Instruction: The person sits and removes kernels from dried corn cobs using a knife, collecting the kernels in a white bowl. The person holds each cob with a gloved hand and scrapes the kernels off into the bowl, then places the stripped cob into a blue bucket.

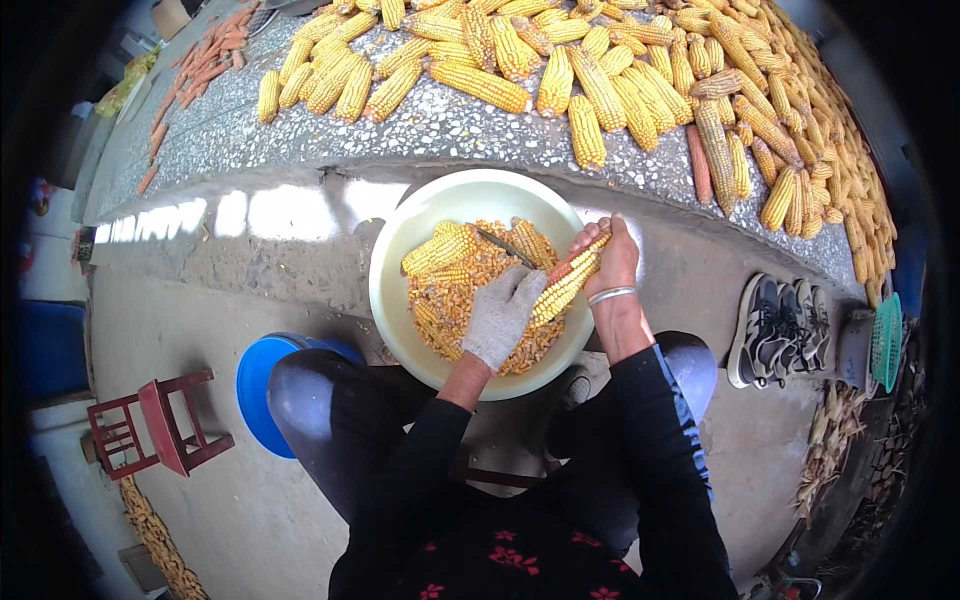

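Note:
A pale green plastic basin [388, 330] stands between my knees, with loose corn kernels [457, 292] and several whole cobs [442, 251] inside. My right hand [616, 259], bare with a silver bangle at the wrist, grips a partly shelled corn cob [570, 281] slanting over the basin's right side. One strip of that cob is bare and reddish. My left hand [499, 315], in a grey glove, is at the cob's lower left end, its fingers bent. A dark, narrow tool [504, 246] lies or is held just beyond the glove; its near end is hidden, so I cannot tell which.
Corn cobs [480, 84] are heaped along a speckled stone ledge [420, 139], with stripped reddish cobs [214, 52] at far left. A blue bucket [262, 397] is beside my left knee, a red wooden chair [169, 427] farther left. Shoes [776, 330] and a green basket [886, 343] stand right.

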`<action>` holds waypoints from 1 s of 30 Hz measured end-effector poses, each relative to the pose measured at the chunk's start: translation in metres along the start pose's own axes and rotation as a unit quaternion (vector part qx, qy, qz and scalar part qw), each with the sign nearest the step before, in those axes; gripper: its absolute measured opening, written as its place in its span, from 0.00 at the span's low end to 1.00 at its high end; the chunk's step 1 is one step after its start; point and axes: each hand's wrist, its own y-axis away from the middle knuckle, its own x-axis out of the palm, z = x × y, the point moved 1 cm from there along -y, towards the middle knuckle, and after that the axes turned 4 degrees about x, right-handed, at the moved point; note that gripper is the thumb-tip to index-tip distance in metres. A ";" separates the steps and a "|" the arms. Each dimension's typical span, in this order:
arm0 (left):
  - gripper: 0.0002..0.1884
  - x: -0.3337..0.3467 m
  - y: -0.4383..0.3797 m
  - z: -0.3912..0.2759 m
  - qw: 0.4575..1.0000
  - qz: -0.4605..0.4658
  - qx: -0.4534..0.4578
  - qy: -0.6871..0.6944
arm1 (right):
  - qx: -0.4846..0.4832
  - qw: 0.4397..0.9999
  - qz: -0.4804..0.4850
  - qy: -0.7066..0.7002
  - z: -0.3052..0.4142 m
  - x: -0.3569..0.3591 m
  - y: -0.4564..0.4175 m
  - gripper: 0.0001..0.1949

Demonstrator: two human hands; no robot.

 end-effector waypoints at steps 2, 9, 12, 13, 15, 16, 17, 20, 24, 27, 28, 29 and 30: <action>0.24 0.002 0.001 0.005 0.998 -0.012 -0.037 0.059 | 0.024 1.000 0.013 -0.001 -0.003 0.001 -0.001 0.17; 0.30 0.002 0.005 0.000 0.980 -0.036 -0.112 0.163 | 0.039 0.999 -0.002 0.028 -0.009 0.007 0.002 0.16; 0.29 0.006 0.003 -0.003 0.980 -0.008 0.083 -0.183 | 0.008 0.998 -0.016 0.062 -0.009 0.005 0.003 0.16; 0.28 0.009 0.008 -0.014 0.976 -0.001 0.067 -0.205 | -0.004 0.997 -0.014 0.080 -0.008 0.005 0.005 0.16; 0.26 0.013 0.014 -0.026 0.968 0.010 0.035 -0.248 | -0.016 0.995 -0.012 0.098 -0.009 0.006 0.009 0.16; 0.25 0.013 0.013 -0.022 0.973 -0.014 0.058 -0.222 | -0.017 0.995 -0.012 0.099 -0.010 0.007 0.010 0.15; 0.24 0.014 0.010 -0.014 0.977 -0.038 0.080 -0.196 | -0.018 0.995 -0.012 0.100 -0.011 0.007 0.011 0.15; 0.24 0.012 0.001 0.013 0.993 -0.061 0.042 -0.088 | -0.016 0.996 -0.022 0.080 -0.014 0.005 0.010 0.15; 0.24 0.007 -0.015 0.040 0.974 -0.060 -0.114 0.188 | -0.012 0.996 0.030 0.089 -0.021 0.014 0.018 0.15; 0.24 0.008 -0.006 0.026 0.957 -0.061 -0.124 0.254 | -0.008 0.997 0.027 0.076 -0.017 0.011 0.014 0.15; 0.24 0.006 -0.002 0.016 0.958 -0.062 -0.110 0.256 | 0.001 0.998 0.013 0.068 -0.015 0.011 0.013 0.15; 0.23 0.004 -0.003 0.016 0.988 -0.057 -0.012 0.140 | 0.009 0.998 0.000 0.059 -0.013 0.010 0.012 0.15; 0.23 0.002 -0.002 0.011 0.995 -0.052 0.086 0.020 | 0.020 0.998 -0.013 0.051 -0.012 0.010 0.011 0.15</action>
